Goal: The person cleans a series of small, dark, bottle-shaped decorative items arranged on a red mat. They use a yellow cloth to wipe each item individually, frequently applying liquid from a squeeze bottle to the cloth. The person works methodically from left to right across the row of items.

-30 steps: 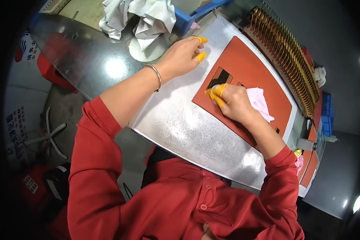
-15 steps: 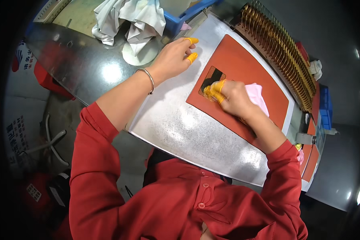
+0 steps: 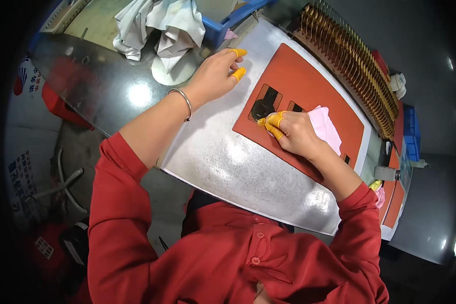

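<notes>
My right hand [image 3: 298,133], with yellow finger cots on its fingers, is closed over the orange-red mat [image 3: 314,83]. A pink cloth [image 3: 325,126] comes out from under it, gripped in the bent fingers. The fingertips are at the lower edge of a flat black piece with a patterned border [image 3: 265,104]. A second black piece [image 3: 295,107] shows partly beside the hand, and a dark corner of another lies near my wrist. My left hand [image 3: 219,72], with yellow cots on thumb and forefinger, hovers left of the mat, fingers apart and holding nothing.
The mat lies on a white-topped metal table [image 3: 228,157]. A brown slotted rack [image 3: 347,71] full of upright thin plates runs along the far right. Crumpled white sheets [image 3: 175,25], a round white disc [image 3: 175,71] and a blue bin [image 3: 223,25] stand at the upper left.
My right hand has drawn slightly back from the first black piece, uncovering more of it and part of the second one. My left hand stays nearly where it was.
</notes>
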Demonstrator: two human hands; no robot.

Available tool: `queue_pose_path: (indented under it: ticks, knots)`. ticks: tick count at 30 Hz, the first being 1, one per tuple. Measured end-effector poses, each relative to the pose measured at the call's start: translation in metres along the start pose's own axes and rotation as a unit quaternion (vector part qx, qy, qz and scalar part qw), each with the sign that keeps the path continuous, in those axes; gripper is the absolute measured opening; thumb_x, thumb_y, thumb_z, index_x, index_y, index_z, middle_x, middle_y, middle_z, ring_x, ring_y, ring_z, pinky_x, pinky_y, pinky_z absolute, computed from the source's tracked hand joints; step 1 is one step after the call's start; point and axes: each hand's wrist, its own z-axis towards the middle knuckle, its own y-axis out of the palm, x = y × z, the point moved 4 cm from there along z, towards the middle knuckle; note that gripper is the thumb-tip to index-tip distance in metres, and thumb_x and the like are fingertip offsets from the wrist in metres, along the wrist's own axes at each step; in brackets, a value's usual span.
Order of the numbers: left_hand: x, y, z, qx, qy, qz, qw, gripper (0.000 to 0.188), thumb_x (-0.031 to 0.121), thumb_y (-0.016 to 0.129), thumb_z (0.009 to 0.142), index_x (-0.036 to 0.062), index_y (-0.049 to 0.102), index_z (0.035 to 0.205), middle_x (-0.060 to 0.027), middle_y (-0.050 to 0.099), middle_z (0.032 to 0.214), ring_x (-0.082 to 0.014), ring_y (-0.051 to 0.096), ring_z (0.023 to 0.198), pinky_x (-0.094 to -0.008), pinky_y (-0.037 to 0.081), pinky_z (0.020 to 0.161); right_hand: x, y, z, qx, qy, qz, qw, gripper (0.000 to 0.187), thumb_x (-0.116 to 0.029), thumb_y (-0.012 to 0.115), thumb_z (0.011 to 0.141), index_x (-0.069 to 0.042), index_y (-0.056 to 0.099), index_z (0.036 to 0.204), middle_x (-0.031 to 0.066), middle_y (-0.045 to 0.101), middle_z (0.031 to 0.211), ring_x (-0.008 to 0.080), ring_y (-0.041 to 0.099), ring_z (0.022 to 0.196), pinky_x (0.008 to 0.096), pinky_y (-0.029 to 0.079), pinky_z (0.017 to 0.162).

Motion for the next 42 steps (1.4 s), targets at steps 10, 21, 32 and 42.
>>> queue_pose_path:
  ticks: [10, 21, 32, 42]
  knots:
    - [0.002, -0.001, 0.000, -0.008, -0.010, 0.003, 1.000, 0.036, 0.003, 0.056, 0.081, 0.0023, 0.052, 0.116, -0.0091, 0.059, 0.100, -0.0193, 0.055, 0.079, -0.0293, 0.047, 0.070, 0.047, -0.014, 0.028, 0.053, 0.132, -0.052, 0.988, 0.011, -0.018, 0.066, 0.073, -0.007, 0.062, 0.073, 0.0133, 0.058, 0.066, 0.0320, 0.058, 0.061, 0.0413, 0.046, 0.053]
    - [0.000, 0.000, 0.000, -0.004, 0.000, 0.010, 1.000, 0.035, 0.005, 0.056, 0.081, 0.0025, 0.052, 0.116, -0.0095, 0.059, 0.100, -0.0192, 0.057, 0.080, -0.0300, 0.048, 0.069, 0.053, -0.006, 0.044, 0.054, 0.130, -0.019, 0.990, 0.012, -0.015, 0.061, 0.076, -0.004, 0.062, 0.075, 0.0151, 0.060, 0.071, 0.0333, 0.059, 0.064, 0.0420, 0.047, 0.059]
    - [0.001, 0.000, -0.001, -0.006, -0.005, 0.015, 1.000, 0.035, 0.005, 0.057, 0.081, 0.0019, 0.052, 0.115, -0.0103, 0.059, 0.098, -0.0208, 0.057, 0.079, -0.0315, 0.048, 0.068, 0.042, -0.007, 0.039, 0.055, 0.072, -0.018, 0.996, 0.010, -0.013, 0.063, 0.075, -0.004, 0.062, 0.078, 0.0132, 0.058, 0.069, 0.0319, 0.058, 0.062, 0.0405, 0.046, 0.056]
    - [0.002, -0.001, 0.000, -0.002, 0.005, 0.011, 1.000, 0.036, 0.006, 0.057, 0.081, 0.0021, 0.052, 0.117, -0.0100, 0.059, 0.100, -0.0195, 0.057, 0.079, -0.0295, 0.047, 0.068, 0.039, -0.013, 0.031, 0.015, 0.097, -0.009, 0.995, 0.009, -0.013, 0.064, 0.073, -0.006, 0.063, 0.079, 0.0127, 0.058, 0.069, 0.0309, 0.058, 0.063, 0.0392, 0.046, 0.057]
